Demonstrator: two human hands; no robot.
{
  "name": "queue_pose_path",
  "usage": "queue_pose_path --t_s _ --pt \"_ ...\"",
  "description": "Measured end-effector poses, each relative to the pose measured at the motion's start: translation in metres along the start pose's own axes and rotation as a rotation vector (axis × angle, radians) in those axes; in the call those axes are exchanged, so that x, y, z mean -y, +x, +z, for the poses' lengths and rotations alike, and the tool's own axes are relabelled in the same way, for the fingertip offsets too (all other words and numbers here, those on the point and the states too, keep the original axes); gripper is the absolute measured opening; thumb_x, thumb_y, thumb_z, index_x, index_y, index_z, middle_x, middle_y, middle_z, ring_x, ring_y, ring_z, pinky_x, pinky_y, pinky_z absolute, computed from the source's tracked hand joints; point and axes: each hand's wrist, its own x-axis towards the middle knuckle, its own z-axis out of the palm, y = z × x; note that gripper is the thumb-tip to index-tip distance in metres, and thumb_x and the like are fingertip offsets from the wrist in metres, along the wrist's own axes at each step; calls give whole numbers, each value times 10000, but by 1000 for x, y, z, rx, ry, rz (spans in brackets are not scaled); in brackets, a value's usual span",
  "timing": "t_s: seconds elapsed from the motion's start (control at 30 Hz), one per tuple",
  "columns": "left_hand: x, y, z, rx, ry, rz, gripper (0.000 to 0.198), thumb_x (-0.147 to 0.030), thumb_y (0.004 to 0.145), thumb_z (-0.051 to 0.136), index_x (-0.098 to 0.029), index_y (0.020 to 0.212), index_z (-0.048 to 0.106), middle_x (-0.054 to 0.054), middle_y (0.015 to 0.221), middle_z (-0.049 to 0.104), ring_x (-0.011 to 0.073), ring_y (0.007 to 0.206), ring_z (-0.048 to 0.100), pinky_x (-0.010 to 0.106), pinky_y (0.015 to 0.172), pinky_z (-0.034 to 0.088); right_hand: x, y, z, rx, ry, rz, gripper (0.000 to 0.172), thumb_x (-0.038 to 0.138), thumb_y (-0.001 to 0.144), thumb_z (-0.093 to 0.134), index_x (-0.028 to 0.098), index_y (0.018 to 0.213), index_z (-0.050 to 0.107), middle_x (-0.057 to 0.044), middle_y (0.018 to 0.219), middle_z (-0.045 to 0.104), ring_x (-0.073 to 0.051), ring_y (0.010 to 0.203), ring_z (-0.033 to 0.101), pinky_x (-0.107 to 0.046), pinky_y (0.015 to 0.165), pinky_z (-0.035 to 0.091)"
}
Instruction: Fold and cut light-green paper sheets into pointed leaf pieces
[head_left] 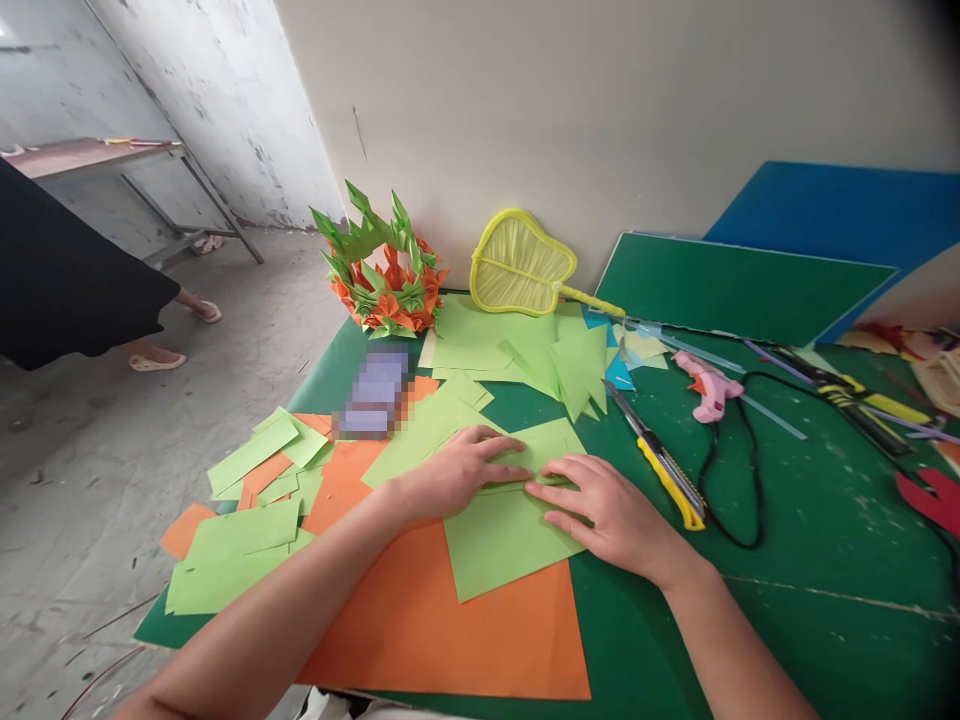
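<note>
Both of my hands lie on a light green sheet of paper (499,548) with a crease or folded part near its middle. My left hand (474,468) rests on its upper left part, fingers stretched toward the right. From the other side, my right hand (600,500) touches the same sheet with its fingers spread, its fingertips close to those of the left. Under the green sheet is a large orange sheet of paper (465,640). What the fingertips cover cannot be made out.
Left are cut paper pieces (240,530) and a blurred-out phone-like object (375,395). Behind stand an orange-green folded-paper ring (386,300) and a yellow fan (521,262). At right lie a utility knife (664,470), a pink glue gun (706,388) and its black cord. Another person's feet (159,361) show on the floor.
</note>
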Motion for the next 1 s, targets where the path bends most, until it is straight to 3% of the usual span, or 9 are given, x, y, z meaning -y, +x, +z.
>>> queue_pose_path --t_s 0.23,0.47,1.0 --pt "1 0 -4 -52 -123 10 496 -84 945 373 -359 1314 557 1 1423 507 243 1262 446 426 1058 382 2 3 3 40 19 4 362 363 960 499 307 1305 596 -98 1218 593 -274 1147 537 -446 940 485" --pt "1 2 -9 -42 -134 40 357 -276 1012 388 -290 1324 562 24 1419 517 241 1284 425 412 1088 351 5 5 1 59 31 33 353 379 963 493 306 1287 610 -95 1213 587 -271 1148 525 -431 937 478" --pt "2 0 -9 14 -161 -2 383 -235 1022 337 -333 1286 596 11 1449 458 243 1256 391 407 1065 378 0 4 2 46 28 31 340 342 971 483 273 1274 621 -96 1210 611 -267 1147 545 -437 937 495"
